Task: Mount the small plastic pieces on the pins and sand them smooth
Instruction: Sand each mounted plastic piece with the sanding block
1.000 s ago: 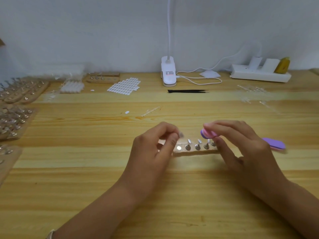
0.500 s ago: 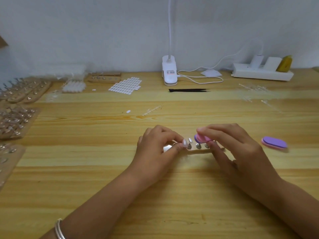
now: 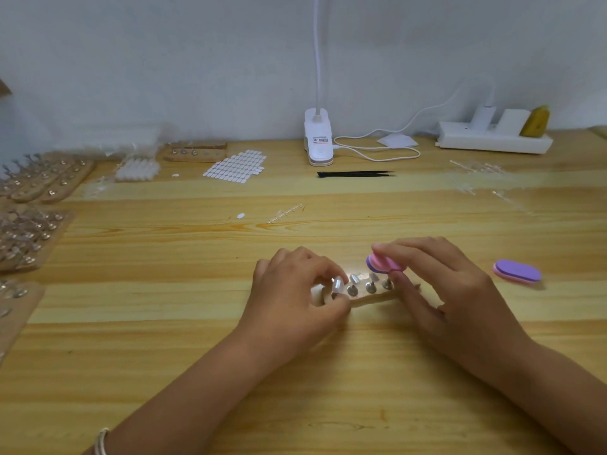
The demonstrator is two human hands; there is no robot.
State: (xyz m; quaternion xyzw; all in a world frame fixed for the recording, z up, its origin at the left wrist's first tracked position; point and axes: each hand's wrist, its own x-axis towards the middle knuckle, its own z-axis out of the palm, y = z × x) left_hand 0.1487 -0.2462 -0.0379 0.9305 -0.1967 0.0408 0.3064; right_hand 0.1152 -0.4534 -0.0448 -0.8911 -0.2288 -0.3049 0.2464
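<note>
A small wooden pin holder (image 3: 374, 296) lies on the table in front of me, with several metal pins (image 3: 370, 286) standing in it. My left hand (image 3: 295, 300) pinches a small clear plastic piece (image 3: 337, 286) at the holder's leftmost pin. My right hand (image 3: 440, 290) grips a pink and purple sanding block (image 3: 381, 262) above the holder's right end, its lower fingers touching the holder. Other small clear pieces sit on the middle pins.
A second purple sanding block (image 3: 517, 271) lies to the right. Black tweezers (image 3: 354, 174), a lamp base (image 3: 318, 142), a cable and a power strip (image 3: 492, 141) stand at the back. A sheet of white pieces (image 3: 236, 166) and several loaded wooden holders (image 3: 36, 205) fill the left side.
My left hand has come down from above the holder and brought the clear piece to the leftmost pin. My right hand with the sanding block stayed above the holder's right end.
</note>
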